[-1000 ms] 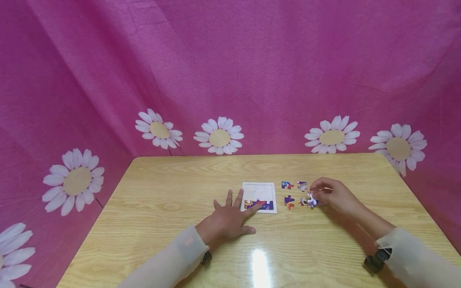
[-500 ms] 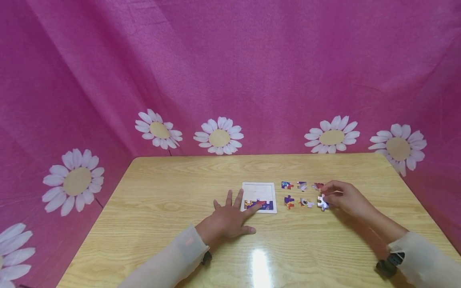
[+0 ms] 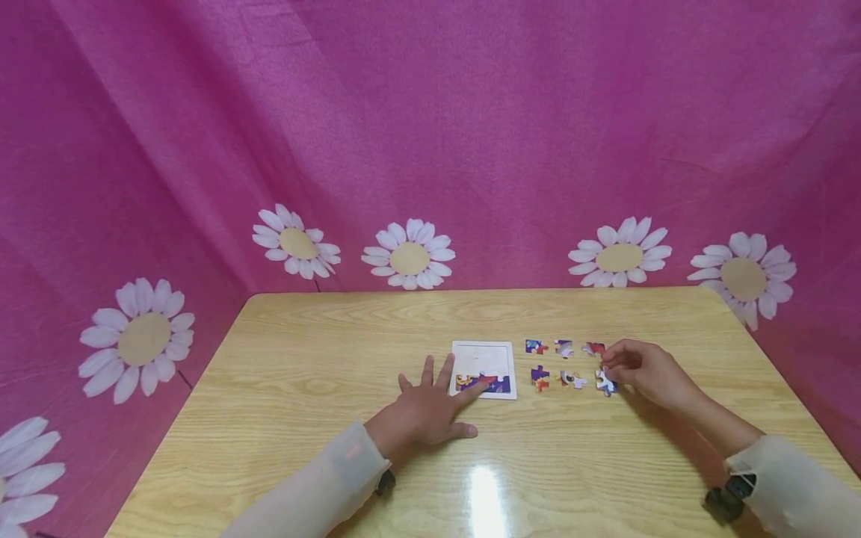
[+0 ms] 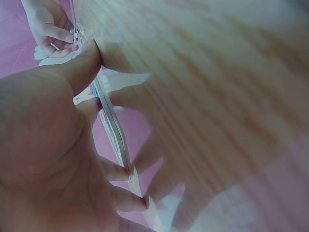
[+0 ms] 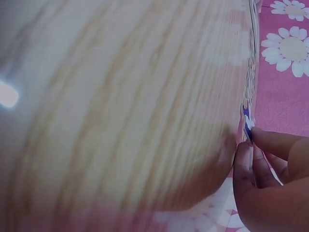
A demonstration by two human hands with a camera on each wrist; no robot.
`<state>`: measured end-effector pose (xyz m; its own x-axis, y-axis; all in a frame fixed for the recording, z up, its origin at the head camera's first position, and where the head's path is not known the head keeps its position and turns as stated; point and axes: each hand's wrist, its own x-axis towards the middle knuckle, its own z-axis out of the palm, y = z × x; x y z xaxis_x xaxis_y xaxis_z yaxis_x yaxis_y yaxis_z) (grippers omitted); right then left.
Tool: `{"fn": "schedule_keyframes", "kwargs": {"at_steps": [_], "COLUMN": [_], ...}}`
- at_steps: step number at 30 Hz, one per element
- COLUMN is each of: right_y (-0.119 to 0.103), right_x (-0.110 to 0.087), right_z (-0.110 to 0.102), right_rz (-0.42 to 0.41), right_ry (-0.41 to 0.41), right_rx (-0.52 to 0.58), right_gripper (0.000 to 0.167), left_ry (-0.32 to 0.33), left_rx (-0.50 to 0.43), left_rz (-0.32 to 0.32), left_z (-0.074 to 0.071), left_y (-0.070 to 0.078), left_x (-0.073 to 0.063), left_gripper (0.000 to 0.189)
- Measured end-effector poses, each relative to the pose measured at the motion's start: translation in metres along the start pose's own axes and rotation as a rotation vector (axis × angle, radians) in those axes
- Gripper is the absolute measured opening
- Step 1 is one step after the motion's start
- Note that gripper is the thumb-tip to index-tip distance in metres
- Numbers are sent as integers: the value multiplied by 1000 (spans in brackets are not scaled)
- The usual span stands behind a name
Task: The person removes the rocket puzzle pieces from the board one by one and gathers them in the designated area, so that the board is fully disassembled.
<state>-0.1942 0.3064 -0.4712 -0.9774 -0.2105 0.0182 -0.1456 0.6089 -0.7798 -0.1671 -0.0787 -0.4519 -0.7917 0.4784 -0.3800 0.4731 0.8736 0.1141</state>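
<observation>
In the head view, a white puzzle tray [image 3: 480, 356] lies on the table, with a row of fitted pieces [image 3: 499, 385] along its near side. My left hand [image 3: 425, 412] is spread flat, its index finger reaching over the tray's near left part and its middle finger at the left rim. To the right, my right hand [image 3: 651, 376] pinches a purple and white puzzle piece [image 5: 246, 124] between thumb and fingers, low over the table. A red and purple puzzle piece [image 3: 593, 348] lies just beyond those fingertips.
Several loose puzzle pieces, among them a blue and red one [image 3: 535, 346] and a purple and orange one [image 3: 540, 379], lie in two rows between tray and right hand. The wooden table [image 3: 323, 336] meets a pink flowered curtain [image 3: 471, 187] at its far edge.
My right hand has carried its piece rightward, away from the other loose pieces, uncovering the red and purple one; over the last half second it shifts only slightly. My left hand stays put.
</observation>
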Motion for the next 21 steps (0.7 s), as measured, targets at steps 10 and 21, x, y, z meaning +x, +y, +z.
{"fn": "schedule_keyframes", "kwargs": {"at_steps": [10, 21], "right_y": [-1, -3], "right_x": [0, 0], "right_z": [0, -1], "right_rz": [7, 8], "right_ry": [-4, -11], "right_rx": [-2, 4], "right_gripper": [20, 19], "left_ry": [-5, -5], "left_rx": [11, 15], "left_rz": [-2, -3], "left_z": [-1, 2], "left_y": [0, -1], "left_x": [0, 1], "left_gripper": [78, 79]}}
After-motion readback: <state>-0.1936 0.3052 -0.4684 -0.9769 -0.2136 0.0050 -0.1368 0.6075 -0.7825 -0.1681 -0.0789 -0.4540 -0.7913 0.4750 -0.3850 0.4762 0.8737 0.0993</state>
